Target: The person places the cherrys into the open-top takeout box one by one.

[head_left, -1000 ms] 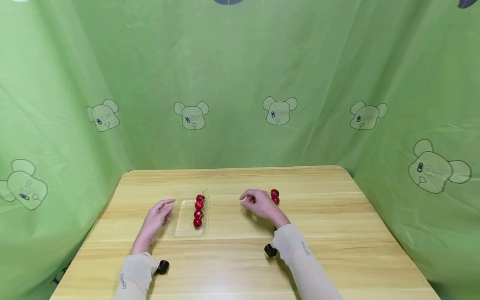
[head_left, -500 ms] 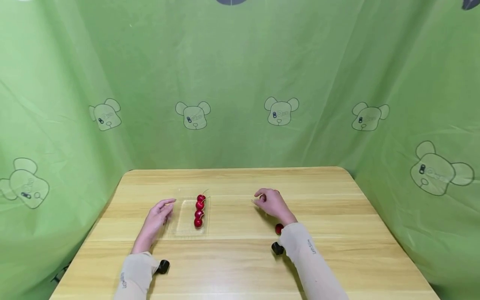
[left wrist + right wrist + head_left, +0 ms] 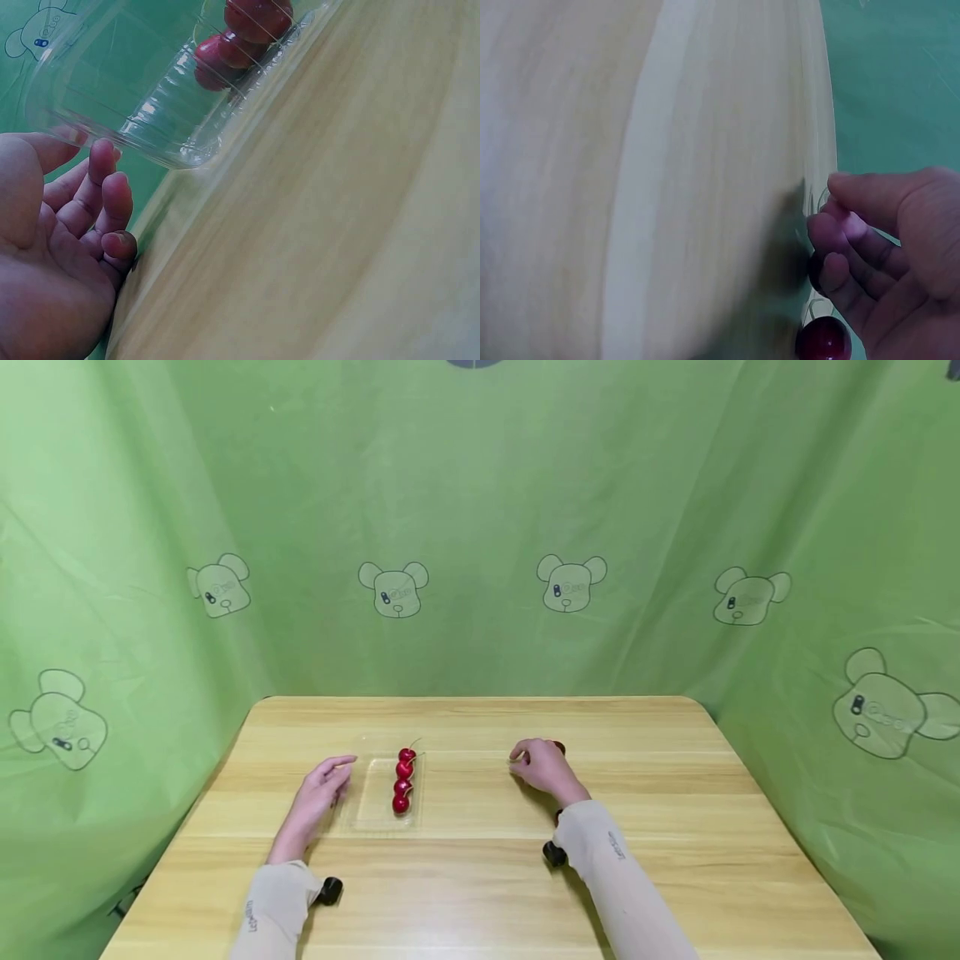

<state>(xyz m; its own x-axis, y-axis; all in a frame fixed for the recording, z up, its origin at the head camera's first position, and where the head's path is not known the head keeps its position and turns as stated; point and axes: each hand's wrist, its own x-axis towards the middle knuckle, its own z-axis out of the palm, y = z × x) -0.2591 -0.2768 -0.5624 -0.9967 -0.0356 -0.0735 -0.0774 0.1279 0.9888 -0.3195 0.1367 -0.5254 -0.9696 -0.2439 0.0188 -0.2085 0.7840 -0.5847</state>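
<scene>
My left hand [image 3: 321,789] rests at the left side of a clear plastic tray [image 3: 363,828], fingers loosely bent and holding nothing. In the left wrist view its fingertips [image 3: 105,154] are right at the tray's corner. Several red cherries [image 3: 402,785] with stems lie in a row along the tray's right side. My right hand [image 3: 547,768] is low over the table, thumb and index finger pinching a thin cherry stem [image 3: 823,199]. A dark red cherry [image 3: 823,341] lies below its fingers in the right wrist view; another is partly hidden behind the fingers.
A wooden table [image 3: 465,893] with rounded far corners carries everything. Green curtain [image 3: 480,485] with bear-head prints surrounds its back and sides. In the head view, a cherry [image 3: 559,747] peeks out beyond the right hand. Black wrist cameras [image 3: 554,854] sit under both sleeves.
My right hand has moved to the right, over the spot where two cherries showed, and its thumb and index finger have closed together. The left hand and the tray keep their places.
</scene>
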